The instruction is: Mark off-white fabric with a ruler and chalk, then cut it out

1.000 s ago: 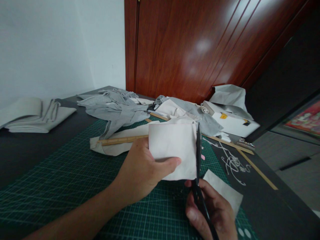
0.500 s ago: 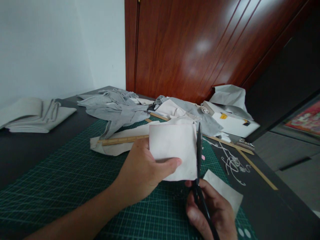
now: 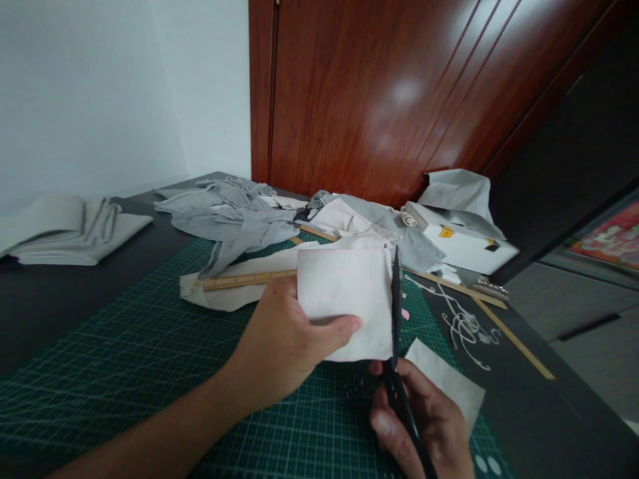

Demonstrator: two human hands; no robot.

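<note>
Left hand (image 3: 284, 346) grips a pale rectangular fabric piece (image 3: 344, 299), thumb laid across its lower front, fingers hidden behind it. Piece held upright, lifted clear of the green cutting mat (image 3: 124, 372), near the mat's right part.

Right hand (image 3: 424, 426) is closed around the handles of black scissors (image 3: 398, 346). Blades point up and away, running along the right edge of the fabric piece and touching it. Blades look closed or nearly so; no gap between them can be made out.

Just beside the right hand, on the mat's right edge, lies 1 loose pale offcut (image 3: 449, 382), flat.

Behind the held piece: a wooden ruler (image 3: 249, 279) rests on a strip of cream cloth (image 3: 224, 293). Further back, a heap of grey fabric (image 3: 234, 216), crumpled. To the far left, well apart, a folded stack of light cloth (image 3: 64, 229) on the dark tabletop (image 3: 50, 293).

To the right of the mat, thin white cord (image 3: 466, 329) lies in loops on the dark surface, with a long wooden stick (image 3: 514, 339) beside it. A white box (image 3: 469, 249) sits near the back right corner, in front of a reddish wooden door (image 3: 399, 93).
</note>
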